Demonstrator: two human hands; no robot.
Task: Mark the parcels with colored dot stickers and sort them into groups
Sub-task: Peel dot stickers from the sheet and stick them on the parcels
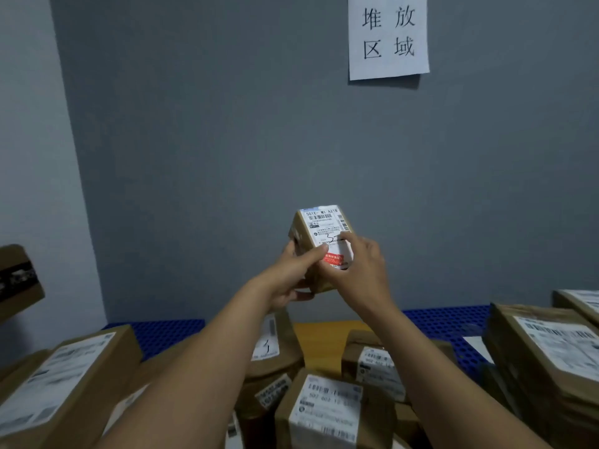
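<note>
Small parcel [303, 236] stands upright, label toward us; left hand [291, 277] grips its left side, right hand [359, 270] clasps its right edge.

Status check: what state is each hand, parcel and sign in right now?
Small brown cardboard parcel with white label: lifted above the pile, label facing the camera.
Left hand: grips the parcel's lower left.
Right hand: holds its right side, fingers on the label.
Brown cardboard parcels below: piled, labels up.
White paper sign: stuck on the grey wall.
</note>
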